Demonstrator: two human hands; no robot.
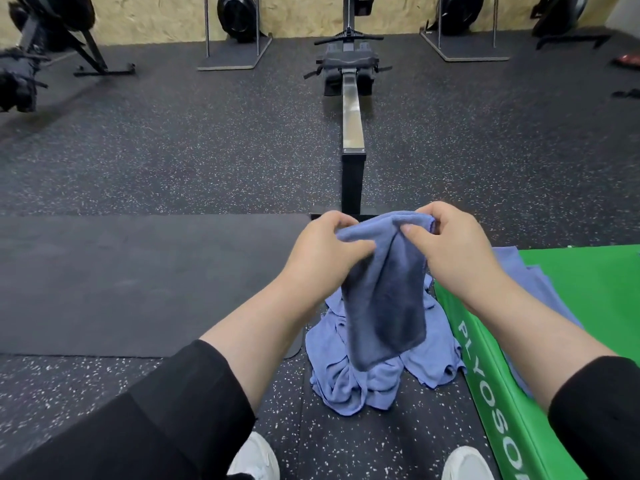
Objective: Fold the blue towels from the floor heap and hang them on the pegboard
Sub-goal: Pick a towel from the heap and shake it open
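**Q:** Watching the head cam remotely — where's it at?

**Me:** Nearest me, the heap of blue towels [374, 362] lies on the floor between the white shoes [254, 457], touching the green plyo box [588, 289] on the right. Above the heap, my left hand [320, 251] and right hand [450, 244] each pinch the top edge of one towel [384, 299], fingers curled on the cloth, and it hangs doubled.

**Q:** Tips for the fold?

**Me:** I'd match the corners before closing it, keep the top edge taut, and hold it clear of the heap.

**Q:** Any bins?

**Me:** None visible. More blue cloth [526, 271] lies on the box top. Beyond, a rowing machine [351, 109]. No pegboard in view.
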